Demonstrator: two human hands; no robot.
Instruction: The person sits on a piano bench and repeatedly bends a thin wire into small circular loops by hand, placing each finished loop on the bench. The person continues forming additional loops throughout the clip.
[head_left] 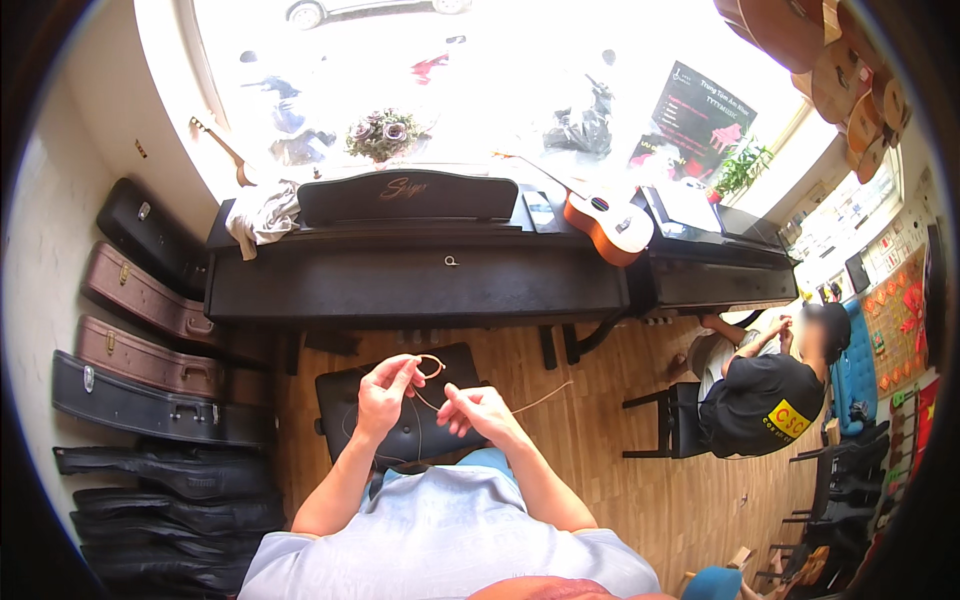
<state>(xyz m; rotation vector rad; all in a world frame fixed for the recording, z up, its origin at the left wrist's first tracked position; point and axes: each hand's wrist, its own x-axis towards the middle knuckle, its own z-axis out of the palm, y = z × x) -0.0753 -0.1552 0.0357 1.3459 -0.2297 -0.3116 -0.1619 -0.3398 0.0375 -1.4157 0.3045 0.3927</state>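
Coiled tan string [442, 367] is pinched between the thumb and fingers of the left hand [384, 396], held up above the far edge of a padded black surface [347, 397], right of that edge's middle. From the coil, a strand is led down to the right hand [478, 413], its fingers loosely curled; whether the strand is gripped there cannot be told. Its tail is seen past the right wrist, beyond the surface's right edge, over the wooden floor [590, 475]. Beyond the surface stands a black piano [400, 290] with its front closed. By the piano's left end a pale cloth [262, 217] is draped; toward its right end a phone [540, 211] and a small guitar [630, 228] are laid, the guitar's body reaching over the front edge. Hard instrument cases [150, 290] are lined up along the wall at left. At right, a person [750, 390] in a black shirt is seated on a black chair [686, 425], both hands raised.
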